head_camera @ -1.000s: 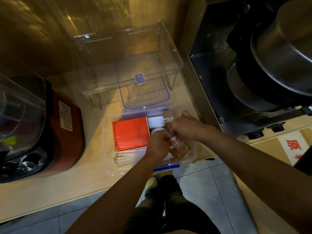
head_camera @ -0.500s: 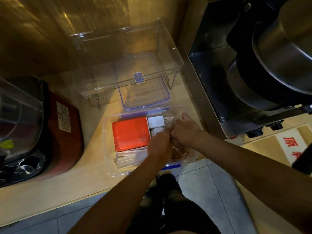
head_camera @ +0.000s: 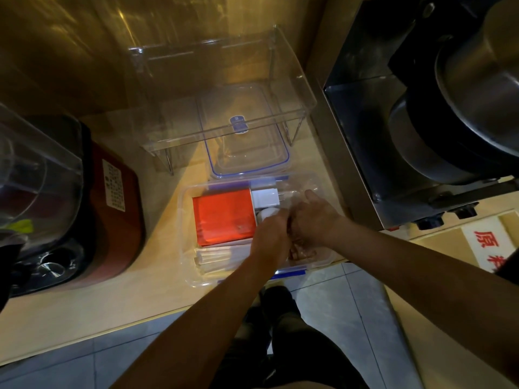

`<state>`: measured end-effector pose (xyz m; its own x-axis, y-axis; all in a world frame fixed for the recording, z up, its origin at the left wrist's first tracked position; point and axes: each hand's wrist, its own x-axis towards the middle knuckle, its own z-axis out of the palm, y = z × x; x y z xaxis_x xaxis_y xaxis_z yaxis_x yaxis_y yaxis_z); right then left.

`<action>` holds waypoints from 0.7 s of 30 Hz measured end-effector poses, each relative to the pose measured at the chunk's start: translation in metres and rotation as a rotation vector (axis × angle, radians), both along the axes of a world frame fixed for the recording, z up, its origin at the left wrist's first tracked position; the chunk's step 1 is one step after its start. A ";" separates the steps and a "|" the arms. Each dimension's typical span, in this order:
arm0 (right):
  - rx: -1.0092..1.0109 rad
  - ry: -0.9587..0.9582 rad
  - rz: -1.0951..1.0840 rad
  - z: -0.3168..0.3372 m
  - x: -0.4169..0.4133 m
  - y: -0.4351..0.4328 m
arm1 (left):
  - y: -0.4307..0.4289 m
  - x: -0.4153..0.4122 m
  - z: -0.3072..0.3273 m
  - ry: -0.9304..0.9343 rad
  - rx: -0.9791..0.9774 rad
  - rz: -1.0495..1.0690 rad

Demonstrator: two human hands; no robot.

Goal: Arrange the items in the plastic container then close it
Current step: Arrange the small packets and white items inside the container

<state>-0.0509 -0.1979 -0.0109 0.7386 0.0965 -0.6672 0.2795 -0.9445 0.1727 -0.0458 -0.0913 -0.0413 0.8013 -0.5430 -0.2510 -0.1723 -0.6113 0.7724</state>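
Observation:
A clear plastic container sits open on the wooden counter, near its front edge. Inside lie an orange packet, a white plug adapter, a white round piece and long white wrapped sticks. Its clear lid with a blue seal lies behind it, under an acrylic stand. My left hand and my right hand are side by side inside the container's right half, fingers curled down over a brownish clear packet. What each hand grips is hidden.
A clear acrylic stand straddles the lid at the back. A red appliance with a clear jar stands at the left. A steel machine with a large pot fills the right. The counter edge runs just below the container.
Both hands have shifted slightly lower and closer together in the container's right half, pressing down on the brownish packet. The other items have not moved.

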 end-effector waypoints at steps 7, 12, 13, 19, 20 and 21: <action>0.033 -0.028 -0.032 0.000 0.004 -0.010 | 0.008 0.002 0.000 -0.098 0.053 -0.098; 0.074 -0.090 0.059 0.002 0.001 -0.010 | 0.009 0.003 0.002 -0.106 0.076 -0.171; 0.069 -0.109 0.091 0.000 0.000 -0.010 | 0.009 0.004 0.002 -0.103 0.082 -0.184; 0.052 -0.110 0.052 0.002 -0.002 -0.009 | 0.009 0.004 0.005 -0.108 0.115 -0.161; 0.053 -0.112 0.063 0.003 -0.002 -0.009 | 0.010 0.004 0.006 -0.121 0.123 -0.159; 0.050 -0.111 0.081 0.003 -0.002 -0.009 | 0.010 0.004 0.005 -0.131 0.128 -0.157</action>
<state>-0.0529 -0.2065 -0.0081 0.7960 0.1899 -0.5747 0.3368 -0.9279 0.1599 -0.0417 -0.0815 -0.0362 0.7398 -0.6339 -0.2256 -0.3663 -0.6606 0.6553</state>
